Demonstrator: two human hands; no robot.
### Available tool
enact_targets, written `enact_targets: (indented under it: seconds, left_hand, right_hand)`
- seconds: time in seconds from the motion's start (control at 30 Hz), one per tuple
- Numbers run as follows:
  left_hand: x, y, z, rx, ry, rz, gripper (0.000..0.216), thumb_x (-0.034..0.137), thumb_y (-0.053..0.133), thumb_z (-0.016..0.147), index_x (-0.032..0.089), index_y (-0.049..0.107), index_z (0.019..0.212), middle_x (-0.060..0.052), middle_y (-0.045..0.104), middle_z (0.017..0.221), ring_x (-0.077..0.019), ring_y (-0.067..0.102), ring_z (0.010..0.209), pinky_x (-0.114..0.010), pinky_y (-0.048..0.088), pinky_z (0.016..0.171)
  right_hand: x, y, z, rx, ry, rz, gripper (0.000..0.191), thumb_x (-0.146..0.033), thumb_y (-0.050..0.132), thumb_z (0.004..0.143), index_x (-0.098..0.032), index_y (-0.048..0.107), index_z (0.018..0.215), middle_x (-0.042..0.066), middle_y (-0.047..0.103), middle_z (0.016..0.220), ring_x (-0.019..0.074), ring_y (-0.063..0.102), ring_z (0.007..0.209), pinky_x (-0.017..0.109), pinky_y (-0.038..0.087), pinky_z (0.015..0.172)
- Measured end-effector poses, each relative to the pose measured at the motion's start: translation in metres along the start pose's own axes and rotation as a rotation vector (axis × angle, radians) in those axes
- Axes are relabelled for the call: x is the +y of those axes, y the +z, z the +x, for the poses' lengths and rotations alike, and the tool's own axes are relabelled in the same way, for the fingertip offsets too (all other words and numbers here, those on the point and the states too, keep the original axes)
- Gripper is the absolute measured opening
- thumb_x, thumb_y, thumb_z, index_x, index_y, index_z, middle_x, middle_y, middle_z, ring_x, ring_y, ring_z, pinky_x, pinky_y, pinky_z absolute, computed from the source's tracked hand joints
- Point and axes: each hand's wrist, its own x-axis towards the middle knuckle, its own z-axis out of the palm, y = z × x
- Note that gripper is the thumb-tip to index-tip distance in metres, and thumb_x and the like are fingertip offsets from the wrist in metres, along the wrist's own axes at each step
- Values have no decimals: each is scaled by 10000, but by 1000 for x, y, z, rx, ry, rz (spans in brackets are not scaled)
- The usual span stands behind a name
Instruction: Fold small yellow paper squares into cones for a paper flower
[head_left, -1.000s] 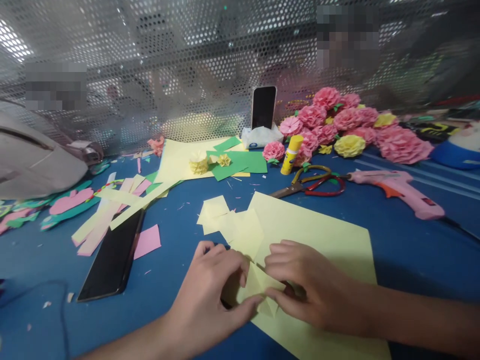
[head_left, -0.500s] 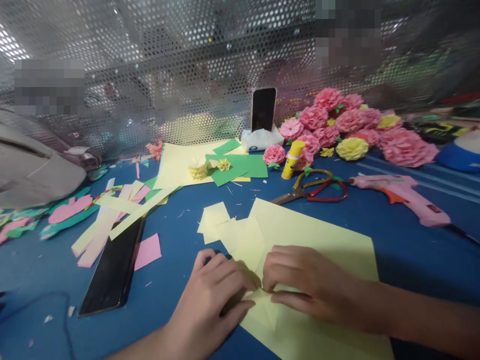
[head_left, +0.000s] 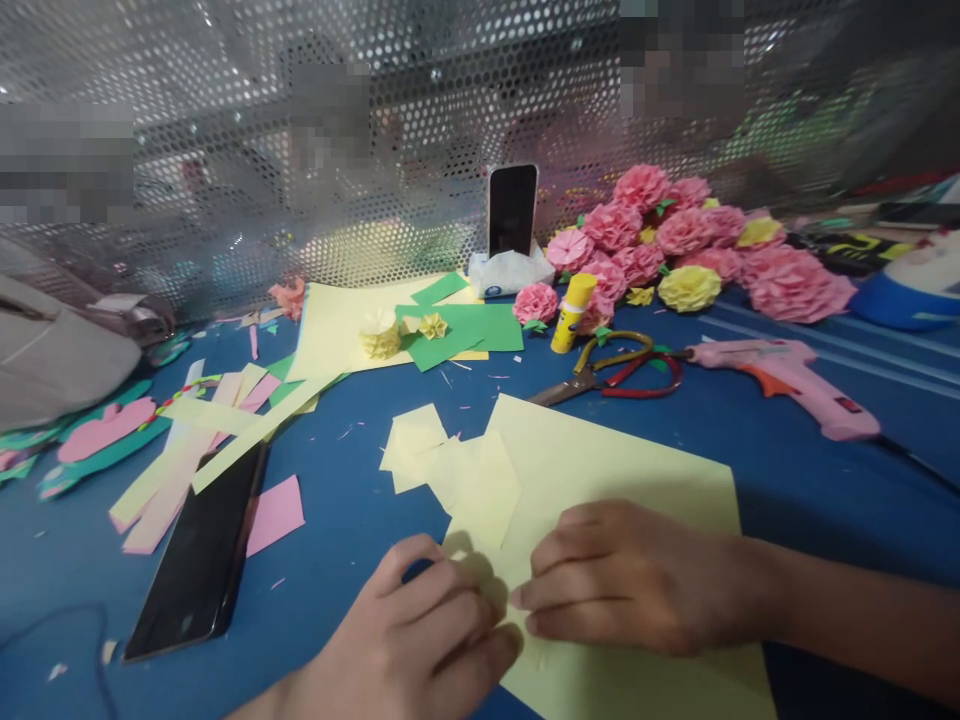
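Observation:
A large pale yellow sheet of paper (head_left: pixel 637 460) lies on the blue table under both hands. My left hand (head_left: pixel 442 620) is closed over its left side, fingers curled and thumb pressed in. Facing it, my right hand (head_left: pixel 615 580) is closed too, its fingertips almost meeting the left ones. Between them they pinch a small piece of yellow paper (head_left: pixel 537 655), mostly hidden and hard to tell from the sheet. Loose small yellow papers (head_left: pixel 416 440) overlap the sheet's upper left edge.
Scissors (head_left: pixel 581 378), a glue stick (head_left: pixel 574 315) and a pink glue gun (head_left: pixel 795 380) lie beyond the sheet. Paper flowers (head_left: pixel 675 240) are heaped at the back right. A phone (head_left: pixel 199 560) and paper strips (head_left: pixel 180 460) are left. A perforated metal screen (head_left: pixel 420 190) stands behind.
My fingertips have moved slightly lower over the sheet, and the small piece is now more covered. The view has shifted, so the table things appear further left.

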Motion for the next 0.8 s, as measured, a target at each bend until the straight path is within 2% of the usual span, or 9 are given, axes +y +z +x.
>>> enact_targets:
  seconds: [0.07,0.2,0.4,0.6,0.8]
  left_hand:
    - [1,1,-1,-28,17,26,263,152,496,1031,193,704,874,43,700,754,-110,644,802,-321,371,915]
    - [2,3,0,-1,33,73,303,164,472,1040,208,711,860,46,708,761,-113,651,818,-319,368,908]
    - [1,0,3,-19,23,82,282,179,489,1041,220,721,886,41,761,912,-104,661,923,-296,350,973]
    - [2,-2,-1,-99,19,73,258,168,498,1034,217,713,901,48,745,839,-105,666,876,-307,361,943]
    - [2,-4,-4,-111,79,104,205,205,533,1028,233,717,944,63,754,869,-113,682,903,-310,411,911]
  right_hand:
    - [0,0,0,1,9,9,330,-144,347,1079,-107,674,1098,87,767,1040,136,673,967,276,536,828]
    - [1,1,0,-5,34,63,280,-145,401,1066,-109,678,1096,80,765,1048,142,667,977,278,530,865]
    - [5,2,-1,-9,51,156,235,-142,457,1046,-93,683,1092,76,763,1066,149,657,969,279,515,901]
    - [7,3,-3,-32,47,199,232,-133,464,1040,-78,684,1088,84,758,1082,150,648,993,282,512,931]
    - [6,2,-2,-38,48,166,238,-138,462,1045,-91,691,1086,83,763,1062,147,661,978,286,522,907]
